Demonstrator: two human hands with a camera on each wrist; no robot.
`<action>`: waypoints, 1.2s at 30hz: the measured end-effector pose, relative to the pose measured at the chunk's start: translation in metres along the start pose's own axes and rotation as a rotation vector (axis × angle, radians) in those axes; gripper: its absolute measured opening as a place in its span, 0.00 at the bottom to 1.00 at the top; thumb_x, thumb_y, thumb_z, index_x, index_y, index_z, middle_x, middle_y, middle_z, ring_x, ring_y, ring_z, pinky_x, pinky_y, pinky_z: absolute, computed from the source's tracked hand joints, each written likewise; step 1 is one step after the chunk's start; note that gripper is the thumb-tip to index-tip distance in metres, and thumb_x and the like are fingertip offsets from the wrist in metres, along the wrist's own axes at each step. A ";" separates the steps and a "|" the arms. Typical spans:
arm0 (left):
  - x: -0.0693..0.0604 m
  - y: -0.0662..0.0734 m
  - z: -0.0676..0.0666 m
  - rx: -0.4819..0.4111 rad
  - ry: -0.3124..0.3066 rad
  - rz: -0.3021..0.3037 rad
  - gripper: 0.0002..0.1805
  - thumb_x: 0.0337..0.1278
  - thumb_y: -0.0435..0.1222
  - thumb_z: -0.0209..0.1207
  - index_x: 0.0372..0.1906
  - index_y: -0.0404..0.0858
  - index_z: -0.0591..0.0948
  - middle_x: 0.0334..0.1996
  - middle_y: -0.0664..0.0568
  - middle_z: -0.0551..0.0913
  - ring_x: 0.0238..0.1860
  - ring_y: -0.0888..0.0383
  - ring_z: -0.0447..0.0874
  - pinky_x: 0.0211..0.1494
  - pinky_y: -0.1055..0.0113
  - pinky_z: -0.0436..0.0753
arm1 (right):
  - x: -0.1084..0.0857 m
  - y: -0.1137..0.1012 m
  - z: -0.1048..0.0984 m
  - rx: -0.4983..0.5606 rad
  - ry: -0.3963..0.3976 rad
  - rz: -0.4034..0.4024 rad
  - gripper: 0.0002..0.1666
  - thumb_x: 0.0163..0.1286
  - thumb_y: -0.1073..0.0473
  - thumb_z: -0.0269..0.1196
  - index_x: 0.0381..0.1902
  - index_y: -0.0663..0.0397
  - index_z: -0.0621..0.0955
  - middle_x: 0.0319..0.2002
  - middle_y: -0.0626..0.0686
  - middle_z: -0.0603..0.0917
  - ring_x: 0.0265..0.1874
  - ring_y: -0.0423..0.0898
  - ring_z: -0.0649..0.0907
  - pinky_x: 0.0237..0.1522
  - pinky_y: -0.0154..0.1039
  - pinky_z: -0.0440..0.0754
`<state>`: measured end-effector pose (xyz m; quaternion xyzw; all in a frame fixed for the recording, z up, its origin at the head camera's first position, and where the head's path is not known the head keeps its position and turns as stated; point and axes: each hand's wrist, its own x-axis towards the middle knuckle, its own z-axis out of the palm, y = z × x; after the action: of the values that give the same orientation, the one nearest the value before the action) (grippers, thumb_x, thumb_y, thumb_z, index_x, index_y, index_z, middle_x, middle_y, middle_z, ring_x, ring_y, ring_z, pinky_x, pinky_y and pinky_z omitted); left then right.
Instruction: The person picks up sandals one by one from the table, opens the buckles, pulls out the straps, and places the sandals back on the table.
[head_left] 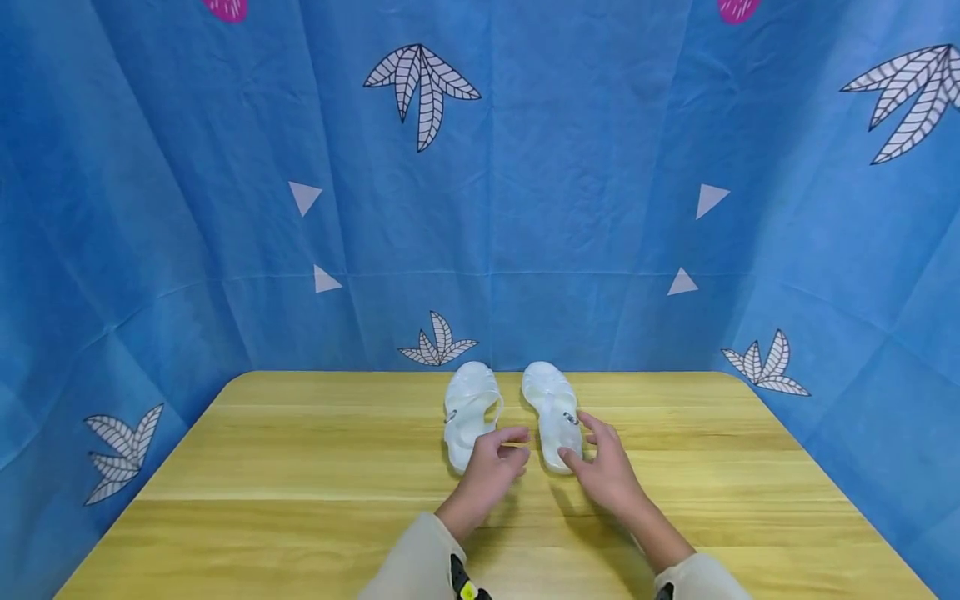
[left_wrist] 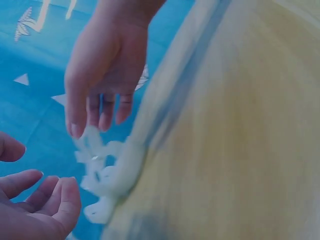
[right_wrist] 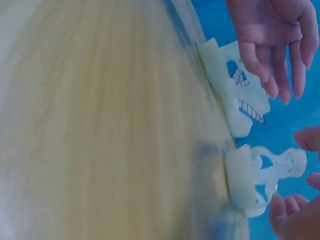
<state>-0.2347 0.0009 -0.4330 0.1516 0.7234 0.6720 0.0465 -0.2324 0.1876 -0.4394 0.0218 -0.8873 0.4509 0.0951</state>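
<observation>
Two white jelly sandals stand side by side on the wooden table, toes toward the back. Just right of the left sandal's (head_left: pixel 467 404) heel is my left hand (head_left: pixel 491 467), its fingers loosely bent around nothing. My right hand (head_left: pixel 606 471) hovers by the heel of the right sandal (head_left: pixel 551 408), thumb and fingers spread; whether they touch it I cannot tell. From the left wrist, my left hand (left_wrist: pixel 37 202) shows with space between thumb and fingers, and the sandals (left_wrist: pixel 125 170) overlap. Seen from the right wrist, the right hand's fingers (right_wrist: pixel 290 212) are beside the near sandal (right_wrist: pixel 241 180).
The pale wood-grain table (head_left: pixel 315 467) has rounded back corners. Behind and along both sides hangs a blue cloth (head_left: pixel 585 208) printed with leaves and white triangles. The sandals' toes lie near the table's back edge.
</observation>
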 end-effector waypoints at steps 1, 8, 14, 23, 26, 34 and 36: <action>0.000 0.003 -0.003 -0.002 0.006 0.014 0.19 0.63 0.31 0.52 0.58 0.30 0.74 0.53 0.41 0.76 0.48 0.47 0.78 0.44 0.64 0.82 | 0.001 -0.002 0.000 0.003 0.006 0.001 0.37 0.63 0.58 0.63 0.67 0.58 0.64 0.61 0.64 0.67 0.57 0.62 0.71 0.46 0.50 0.79; 0.001 0.020 -0.025 -0.016 0.131 0.046 0.15 0.61 0.28 0.52 0.51 0.28 0.78 0.46 0.41 0.80 0.38 0.54 0.81 0.36 0.62 0.84 | 0.005 -0.013 -0.001 0.028 0.066 -0.026 0.28 0.65 0.58 0.61 0.62 0.55 0.71 0.57 0.58 0.71 0.53 0.56 0.74 0.38 0.40 0.77; -0.005 0.045 -0.042 0.049 0.223 0.039 0.12 0.60 0.26 0.50 0.47 0.27 0.79 0.42 0.38 0.81 0.39 0.44 0.81 0.33 0.64 0.82 | 0.009 -0.025 0.001 0.059 0.095 -0.114 0.21 0.64 0.62 0.61 0.56 0.57 0.76 0.52 0.58 0.75 0.48 0.54 0.78 0.38 0.38 0.77; 0.013 0.016 -0.065 0.181 0.382 0.059 0.12 0.56 0.28 0.55 0.44 0.33 0.82 0.41 0.42 0.82 0.37 0.56 0.78 0.41 0.65 0.78 | 0.018 -0.045 0.015 0.069 0.111 -0.214 0.14 0.63 0.66 0.61 0.48 0.55 0.81 0.46 0.54 0.79 0.40 0.48 0.80 0.32 0.33 0.76; 0.016 0.010 -0.072 0.192 0.405 0.040 0.12 0.56 0.28 0.55 0.44 0.33 0.82 0.42 0.40 0.82 0.38 0.53 0.78 0.43 0.64 0.78 | 0.021 -0.051 0.019 0.065 0.087 -0.235 0.14 0.63 0.65 0.61 0.48 0.55 0.81 0.47 0.54 0.79 0.37 0.48 0.80 0.31 0.34 0.76; 0.028 0.000 -0.085 0.248 0.428 -0.084 0.14 0.59 0.30 0.54 0.49 0.32 0.80 0.45 0.43 0.80 0.40 0.52 0.76 0.43 0.63 0.78 | 0.035 -0.063 0.035 0.063 0.049 -0.253 0.15 0.63 0.64 0.61 0.48 0.57 0.80 0.48 0.54 0.79 0.43 0.51 0.81 0.34 0.37 0.79; 0.030 -0.001 -0.086 0.257 0.427 -0.105 0.14 0.60 0.31 0.54 0.49 0.32 0.80 0.45 0.43 0.80 0.41 0.51 0.76 0.44 0.61 0.77 | 0.040 -0.065 0.039 0.058 0.027 -0.241 0.15 0.64 0.64 0.61 0.49 0.58 0.80 0.49 0.56 0.79 0.45 0.53 0.81 0.38 0.40 0.80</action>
<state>-0.2871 -0.0734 -0.4219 -0.0268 0.8032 0.5880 -0.0921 -0.2692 0.1196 -0.4032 0.1249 -0.8633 0.4621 0.1600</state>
